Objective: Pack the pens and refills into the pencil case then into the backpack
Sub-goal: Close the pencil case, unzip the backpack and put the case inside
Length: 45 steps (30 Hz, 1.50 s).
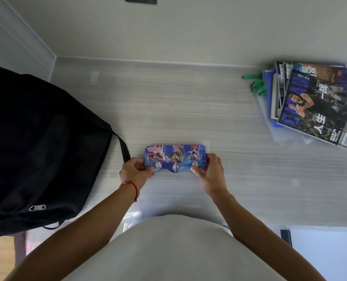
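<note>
A blue pencil case (175,157) printed with cartoon hero figures lies flat and closed on the grey table (188,110), near its front. My left hand (135,172) grips its left end, thumb on the lid. My right hand (209,171) grips its right end the same way. A red string bracelet circles my left wrist. A black backpack (42,151) lies on the table's left side, one strap reaching close to my left hand. No loose pens or refills are in sight.
A stack of magazines (312,104) and clear folders sits at the back right, with green clips (256,84) poking out on its left. A wall runs along the table's far edge.
</note>
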### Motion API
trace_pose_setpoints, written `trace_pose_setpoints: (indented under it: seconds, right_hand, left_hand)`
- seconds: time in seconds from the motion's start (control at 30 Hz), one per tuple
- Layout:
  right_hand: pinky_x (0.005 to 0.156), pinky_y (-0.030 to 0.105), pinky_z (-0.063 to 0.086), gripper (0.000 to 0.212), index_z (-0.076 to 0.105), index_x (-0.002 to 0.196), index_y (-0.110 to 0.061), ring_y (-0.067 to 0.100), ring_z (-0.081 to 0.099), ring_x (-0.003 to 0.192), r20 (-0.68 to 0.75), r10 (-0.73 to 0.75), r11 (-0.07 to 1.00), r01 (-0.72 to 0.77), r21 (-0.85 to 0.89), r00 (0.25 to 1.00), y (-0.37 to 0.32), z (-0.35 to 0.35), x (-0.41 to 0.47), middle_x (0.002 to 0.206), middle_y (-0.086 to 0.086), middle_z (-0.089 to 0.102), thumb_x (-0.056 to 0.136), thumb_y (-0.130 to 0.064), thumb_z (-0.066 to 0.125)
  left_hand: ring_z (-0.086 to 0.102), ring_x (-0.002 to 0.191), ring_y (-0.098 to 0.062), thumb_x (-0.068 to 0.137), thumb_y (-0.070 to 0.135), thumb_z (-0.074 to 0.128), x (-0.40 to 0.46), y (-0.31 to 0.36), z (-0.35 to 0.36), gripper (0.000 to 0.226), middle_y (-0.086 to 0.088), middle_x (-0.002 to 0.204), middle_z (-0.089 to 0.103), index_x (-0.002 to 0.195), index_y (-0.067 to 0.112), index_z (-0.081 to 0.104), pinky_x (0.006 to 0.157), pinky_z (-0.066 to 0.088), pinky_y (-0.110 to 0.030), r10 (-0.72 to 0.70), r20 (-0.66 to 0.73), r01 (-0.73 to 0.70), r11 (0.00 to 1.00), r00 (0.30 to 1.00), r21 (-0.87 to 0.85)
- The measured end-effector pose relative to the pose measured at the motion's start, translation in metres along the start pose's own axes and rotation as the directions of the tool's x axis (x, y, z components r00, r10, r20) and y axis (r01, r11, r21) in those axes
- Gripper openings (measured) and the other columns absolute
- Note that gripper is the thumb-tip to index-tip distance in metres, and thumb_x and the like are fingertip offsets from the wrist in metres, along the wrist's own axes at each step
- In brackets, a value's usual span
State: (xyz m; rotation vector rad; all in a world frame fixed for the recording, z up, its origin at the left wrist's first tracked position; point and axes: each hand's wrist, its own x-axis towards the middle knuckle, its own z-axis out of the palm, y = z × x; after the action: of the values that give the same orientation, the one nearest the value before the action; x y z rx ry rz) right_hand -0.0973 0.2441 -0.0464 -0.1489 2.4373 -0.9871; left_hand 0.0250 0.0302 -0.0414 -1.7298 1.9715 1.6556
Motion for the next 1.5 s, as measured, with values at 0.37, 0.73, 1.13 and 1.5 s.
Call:
trace_pose_setpoints:
  seconds: [0.37, 0.73, 1.13, 1.5]
  right_hand:
    - [0.080, 0.031, 0.049, 0.026, 0.067, 0.113, -0.016, 0.018, 0.065, 0.095, -0.129, 0.026, 0.999, -0.021, 0.044, 0.991, -0.012, -0.037, 0.024, 0.108, 0.003, 0.069, 0.096, -0.033, 0.057]
    - [0.083, 0.038, 0.057, 0.018, 0.071, 0.101, -0.021, 0.023, 0.072, 0.088, 0.085, -0.277, 0.944, 0.255, 0.209, 0.957, -0.097, -0.013, 0.043, 0.092, -0.012, 0.071, 0.096, -0.013, 0.055]
    - [0.068, 0.010, 0.047, 0.018, 0.073, 0.098, -0.027, -0.002, 0.063, 0.071, 0.415, -0.610, 0.787, 0.578, 0.216, 0.675, -0.207, 0.092, -0.059, 0.084, -0.012, 0.072, 0.092, -0.013, 0.062]
    - [0.073, 0.023, 0.060, 0.021, 0.067, 0.109, -0.031, 0.001, 0.072, 0.081, 0.502, -0.735, 0.638, 0.716, 0.285, 0.455, -0.267, 0.209, -0.199, 0.093, -0.013, 0.075, 0.092, -0.042, 0.064]
  left_hand:
    - [0.071, 0.084, -0.022, 0.086, 0.015, 0.070, -0.023, 0.014, -0.020, 0.027, -0.004, 0.106, 0.067, 0.111, 0.022, 0.062, 0.059, 0.058, -0.024, 0.090, -0.011, -0.089, 0.995, 0.996, 0.052]
    - [0.066, 0.085, -0.011, 0.086, 0.002, 0.059, -0.071, 0.061, -0.070, 0.034, 0.001, 0.106, 0.065, 0.111, 0.024, 0.065, 0.079, 0.060, -0.031, 0.365, -0.267, -0.340, 0.931, 0.892, 0.135]
    - [0.068, 0.086, -0.004, 0.078, -0.002, 0.056, -0.098, 0.023, -0.191, 0.040, 0.011, 0.100, 0.068, 0.101, 0.029, 0.067, 0.071, 0.059, -0.022, 0.492, -0.460, -0.501, 0.858, 0.739, 0.112]
    - [0.062, 0.071, -0.013, 0.074, -0.002, 0.057, -0.132, -0.095, -0.300, 0.027, 0.010, 0.077, 0.064, 0.076, 0.025, 0.062, 0.064, 0.051, -0.024, 0.580, -0.590, -0.597, 0.778, 0.562, 0.196]
